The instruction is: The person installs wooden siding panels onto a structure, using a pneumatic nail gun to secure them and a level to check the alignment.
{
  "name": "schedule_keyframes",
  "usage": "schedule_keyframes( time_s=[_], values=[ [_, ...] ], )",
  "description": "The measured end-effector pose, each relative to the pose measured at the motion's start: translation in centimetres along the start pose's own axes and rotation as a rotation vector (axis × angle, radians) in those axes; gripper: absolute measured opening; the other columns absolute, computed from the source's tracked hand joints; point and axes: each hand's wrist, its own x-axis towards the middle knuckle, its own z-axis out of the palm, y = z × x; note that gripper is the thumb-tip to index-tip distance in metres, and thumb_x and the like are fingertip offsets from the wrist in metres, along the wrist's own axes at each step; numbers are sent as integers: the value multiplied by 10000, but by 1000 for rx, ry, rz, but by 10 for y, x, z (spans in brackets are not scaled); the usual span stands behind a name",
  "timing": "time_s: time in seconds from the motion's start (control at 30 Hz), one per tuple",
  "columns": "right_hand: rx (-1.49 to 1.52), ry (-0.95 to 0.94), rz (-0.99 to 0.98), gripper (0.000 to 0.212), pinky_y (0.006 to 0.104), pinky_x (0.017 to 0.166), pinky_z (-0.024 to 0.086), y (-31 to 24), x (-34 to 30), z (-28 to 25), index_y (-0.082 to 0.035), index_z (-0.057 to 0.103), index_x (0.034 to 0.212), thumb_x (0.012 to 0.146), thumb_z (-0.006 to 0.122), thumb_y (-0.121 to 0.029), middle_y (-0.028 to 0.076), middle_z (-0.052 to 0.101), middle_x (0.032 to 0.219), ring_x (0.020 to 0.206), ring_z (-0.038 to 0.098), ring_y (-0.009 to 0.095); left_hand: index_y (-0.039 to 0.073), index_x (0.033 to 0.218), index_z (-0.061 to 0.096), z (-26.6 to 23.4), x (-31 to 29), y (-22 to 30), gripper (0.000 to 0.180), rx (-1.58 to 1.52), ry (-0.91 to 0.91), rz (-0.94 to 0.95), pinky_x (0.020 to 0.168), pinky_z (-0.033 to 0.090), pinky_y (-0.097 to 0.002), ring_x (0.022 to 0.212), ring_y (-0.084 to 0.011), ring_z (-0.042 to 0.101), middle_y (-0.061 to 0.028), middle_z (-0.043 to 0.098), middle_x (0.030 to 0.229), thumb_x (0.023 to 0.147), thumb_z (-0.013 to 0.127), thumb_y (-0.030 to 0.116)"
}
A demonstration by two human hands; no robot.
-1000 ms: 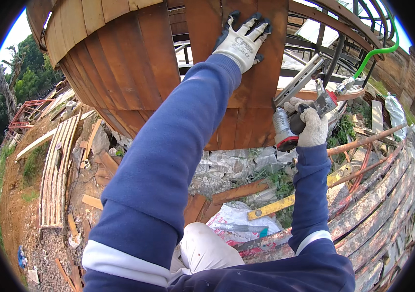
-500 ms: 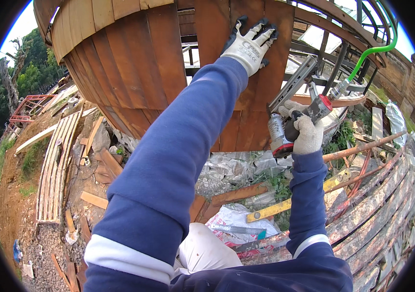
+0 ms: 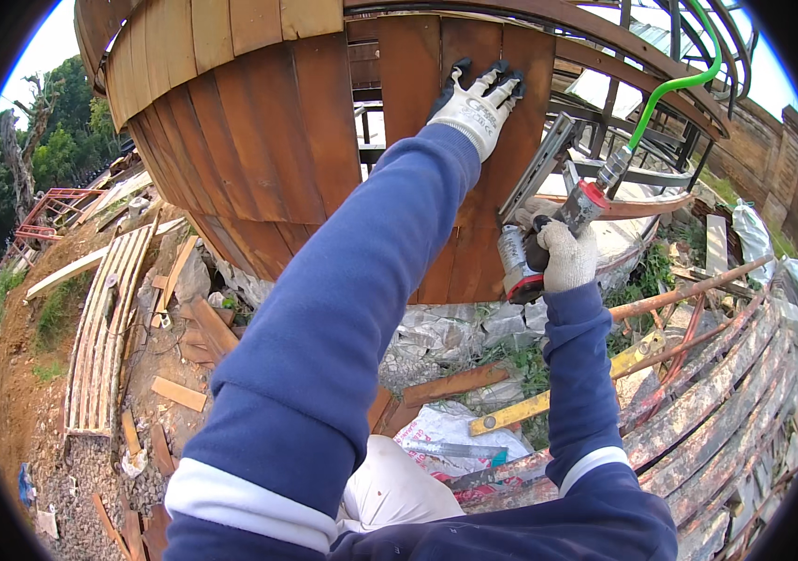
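My left hand (image 3: 477,105), in a white work glove with dark fingertips, lies with fingers spread against the upper part of a brown wooden panel (image 3: 521,107) on the curved wall. In a pale knit glove, my right hand (image 3: 569,257) is wrapped round the handle of a pneumatic nail gun (image 3: 549,220). The gun's long metal magazine (image 3: 539,166) points up and away, and its nose is close to the panel's right side; I cannot tell whether it touches. A green air hose (image 3: 670,86) runs up from a metal coupling at the gun's red end.
Dark metal framing (image 3: 638,103) shows to the right of the panels. Below right lie a yellow spirit level (image 3: 521,411), a rusty pole (image 3: 689,288) and curved weathered slats (image 3: 726,402). Boards (image 3: 207,323) and a slatted rack (image 3: 104,327) lie on the ground at left.
My right hand and the nail gun have shifted a little left, and the green hose has swung left with them. My left hand stays pressed on the panel. The view has shifted slightly.
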Motion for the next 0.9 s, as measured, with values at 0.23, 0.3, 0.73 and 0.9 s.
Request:
schedule_keyframes(
  time_s=[0.23, 0.3, 0.73, 0.9],
  values=[
    [226, -102, -11, 406, 348, 893, 569, 4, -7, -2, 89, 661, 1178, 814, 537, -41, 194, 731, 1088, 997, 727, 265, 221, 1618, 329, -27, -3, -15, 577, -60, -140, 64, 1279, 130, -562, 1595, -202, 150, 18, 164, 1733, 1050, 386, 137],
    [276, -153, -64, 457, 454, 1013, 545, 20, -6, -20, 96, 632, 1174, 757, 486, -21, 246, 681, 1214, 1104, 697, 363, 219, 1616, 335, -30, -8, -17, 579, -59, -146, 85, 1277, 140, -562, 1594, -204, 153, 18, 164, 1733, 1046, 397, 134],
    [470, -225, 43, 382, 552, 969, 559, 87, 16, -92, 51, 655, 1025, 681, 520, -42, 231, 654, 1232, 1075, 686, 350, 241, 1617, 331, -25, -10, -13, 543, -28, -158, 42, 1267, 151, -586, 1590, -196, 165, 28, 160, 1733, 1078, 338, 177],
    [13, -109, 211, 280, 431, 853, 594, 60, -13, -71, 39, 626, 924, 696, 484, 118, 214, 667, 1156, 973, 724, 323, 224, 1620, 326, -18, -17, -19, 559, -65, -158, 44, 1256, 180, -603, 1594, -222, 157, 14, 162, 1733, 1065, 353, 158]
  ],
)
